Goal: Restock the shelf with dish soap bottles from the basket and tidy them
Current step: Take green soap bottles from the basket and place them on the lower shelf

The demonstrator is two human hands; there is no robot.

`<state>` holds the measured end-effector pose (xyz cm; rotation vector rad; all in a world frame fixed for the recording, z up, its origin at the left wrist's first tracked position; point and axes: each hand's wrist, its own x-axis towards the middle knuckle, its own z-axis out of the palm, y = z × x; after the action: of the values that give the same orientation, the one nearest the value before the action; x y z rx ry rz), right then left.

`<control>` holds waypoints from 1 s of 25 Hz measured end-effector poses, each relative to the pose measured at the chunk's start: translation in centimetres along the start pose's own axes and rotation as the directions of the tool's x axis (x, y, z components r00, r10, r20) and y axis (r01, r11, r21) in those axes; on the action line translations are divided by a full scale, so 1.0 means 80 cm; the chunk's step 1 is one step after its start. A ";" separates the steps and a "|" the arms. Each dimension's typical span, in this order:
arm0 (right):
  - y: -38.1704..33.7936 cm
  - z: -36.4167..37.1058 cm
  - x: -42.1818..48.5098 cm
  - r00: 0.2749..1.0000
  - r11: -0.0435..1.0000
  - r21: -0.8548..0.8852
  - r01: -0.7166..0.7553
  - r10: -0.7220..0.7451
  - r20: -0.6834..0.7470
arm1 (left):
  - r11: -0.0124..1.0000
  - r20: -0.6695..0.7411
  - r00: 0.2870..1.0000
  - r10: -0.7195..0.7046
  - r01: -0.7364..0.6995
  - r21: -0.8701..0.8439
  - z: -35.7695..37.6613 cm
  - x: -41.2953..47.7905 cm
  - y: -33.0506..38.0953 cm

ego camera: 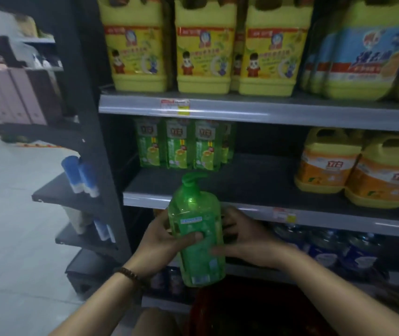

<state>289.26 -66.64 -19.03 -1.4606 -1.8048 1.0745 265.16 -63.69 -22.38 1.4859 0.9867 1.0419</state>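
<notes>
left hand (pixel 163 236) grasps green pump bottle (pixel 199 229) at its 9 o'clock side | right hand (pixel 244 238) clasps its 3 o'clock side | bottle upright, before middle shelf (pixel 254 187) edge | green refill packs (pixel 184 144) at 12 o'clock | red basket (pixel 254 309) at 6 o'clock

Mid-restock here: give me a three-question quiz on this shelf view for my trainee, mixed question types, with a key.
1. True or false: only the left hand has a grip on the translucent green pump-top dish soap bottle.
2. Which way does the held bottle's printed front label face: A toward the camera, B away from it?
3. On the dark middle shelf, the bare gap lies between the row of green soap bottles and the ______ jugs.

Key: 1 false, the right hand holds it too. 2 B, its back faces the camera. 3 yellow, orange-labelled handled.
</notes>
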 end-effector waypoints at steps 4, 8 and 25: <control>-0.021 0.038 0.062 0.994 0.993 0.084 0.079 -0.073 -0.083 | 0.999 -0.053 0.998 0.044 -0.045 -0.014 -0.047 0.039 0.031; -0.054 0.040 0.138 0.997 0.978 0.206 0.034 -0.019 -0.072 | 1.000 -0.090 0.996 0.015 -0.017 -0.024 -0.086 0.076 0.054; -0.083 0.090 0.370 0.918 0.975 0.070 0.210 -0.172 -0.356 | 0.866 -0.243 0.945 0.219 -0.073 0.495 -0.169 0.190 -0.033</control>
<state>272.93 -40.05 -18.52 -1.2858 -1.5737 0.7470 256.46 -45.11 -21.86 1.8697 1.4408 1.2077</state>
